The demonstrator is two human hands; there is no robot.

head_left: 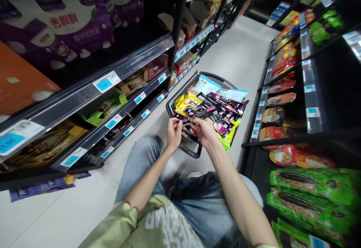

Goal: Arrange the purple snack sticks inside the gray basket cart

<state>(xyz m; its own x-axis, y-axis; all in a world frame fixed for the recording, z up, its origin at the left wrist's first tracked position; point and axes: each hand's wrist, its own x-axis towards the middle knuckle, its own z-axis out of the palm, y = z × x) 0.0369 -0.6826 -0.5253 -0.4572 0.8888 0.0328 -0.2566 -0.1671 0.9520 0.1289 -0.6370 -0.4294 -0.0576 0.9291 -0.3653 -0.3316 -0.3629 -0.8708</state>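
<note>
Between my two hands is a slim black snack packet (187,120), seen nearly edge-on, just above the near side of a shopping basket (188,152). My left hand (174,132) pinches its left end between thumb and fingers. Toward the middle, my right hand (205,129) closes on the same packet. The dark basket stands on the floor in front of my knees, filled with bagged snacks. Light blue bags (207,85) lie at its far side, a yellow bag (187,104) at its left, and several black-and-purple packets (222,120) across its middle and right.
A black shelf unit (135,62) with purple drink cartons (81,18) and open boxes runs along my left. On my right, another shelf holds green seed bags (307,199) and round tubs (273,115). Between them the tiled aisle (242,49) stretches ahead.
</note>
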